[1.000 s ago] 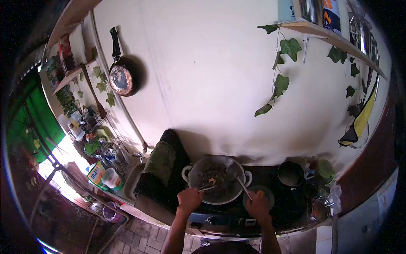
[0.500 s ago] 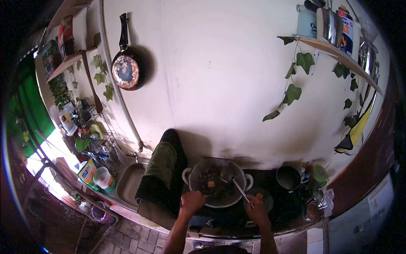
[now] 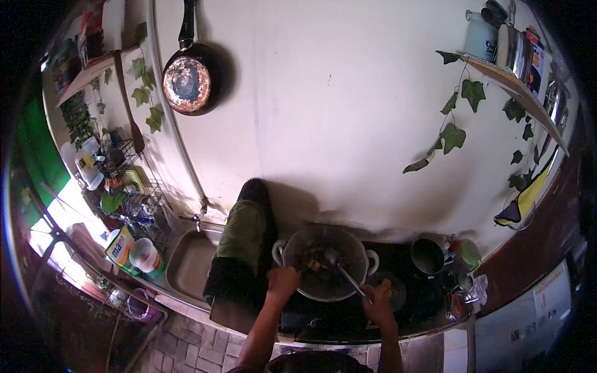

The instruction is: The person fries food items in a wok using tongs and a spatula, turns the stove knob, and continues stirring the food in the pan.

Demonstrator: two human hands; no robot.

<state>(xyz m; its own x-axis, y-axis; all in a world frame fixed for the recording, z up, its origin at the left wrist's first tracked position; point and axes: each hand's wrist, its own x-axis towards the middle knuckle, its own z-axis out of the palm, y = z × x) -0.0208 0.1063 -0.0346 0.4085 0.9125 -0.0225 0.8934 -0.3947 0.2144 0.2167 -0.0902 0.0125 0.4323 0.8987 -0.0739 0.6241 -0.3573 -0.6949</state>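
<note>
A large pot (image 3: 300,285) with two light side handles stands on the dark stove, dark food and a small yellowish-brown lump (image 3: 314,265) inside it. My right hand (image 3: 377,306) is closed round the handle of a metal ladle (image 3: 350,279), whose bowl rests in the food. At the pot's front left rim, my left hand (image 3: 283,283) makes a fist; a thin dark thing seems to stick out towards the food, but its kind is unclear. Beside my right hand lies a round, glassy lid (image 3: 395,299) with an orange-brown knob (image 3: 386,288).
Left of the pot, a dark green and black textured mat (image 3: 242,233) is draped over something by the sink (image 3: 186,267). A dark saucepan (image 3: 428,256) and several cups and jars stand right. A frying pan (image 3: 186,84) hangs on the wall.
The camera view has shifted a little. Inside the pot, the ladle's bowl has moved slightly towards me and the lump. Both hands keep their closed grips.
</note>
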